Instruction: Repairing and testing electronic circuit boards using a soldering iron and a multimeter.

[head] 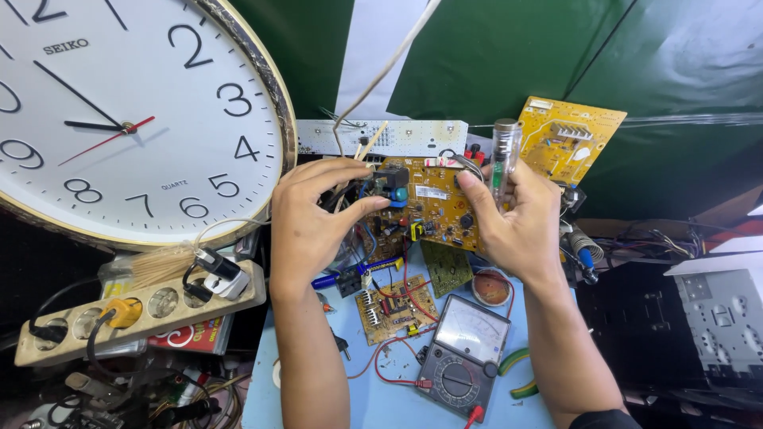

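Note:
I hold a yellow-brown circuit board (433, 208) up over the workbench with both hands. My left hand (314, 214) grips its left edge, thumb near a blue component and a black part. My right hand (517, 218) grips the right edge and also holds a clear-handled tester screwdriver (503, 159) upright between fingers and palm. A white cable runs up from the board's top left.
A large white wall clock (127, 111) leans at the left above a beige power strip (135, 314) with plugs. On the light-blue surface lie a smaller circuit board (393, 310), an analogue multimeter (465, 357) with red leads and a blue-handled tool (358, 274). Another yellow board (568, 139) stands behind.

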